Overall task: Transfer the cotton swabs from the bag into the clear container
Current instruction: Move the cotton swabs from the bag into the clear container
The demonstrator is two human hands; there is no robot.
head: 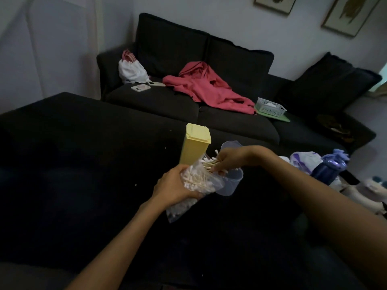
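Dark couch — left hand (174, 185) clutches bag (195, 185), right hand (228, 159) pinching swabs (210, 163).

Crinkly clear plastic bag (194, 195), smooth translucent plastic container (230, 181), matt cloth sofa (167, 105)

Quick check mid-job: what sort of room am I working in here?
Most likely a home living room: a dark fabric sofa with a pink garment thrown over it, framed pictures on the wall, and a white drawstring bag on the seat.
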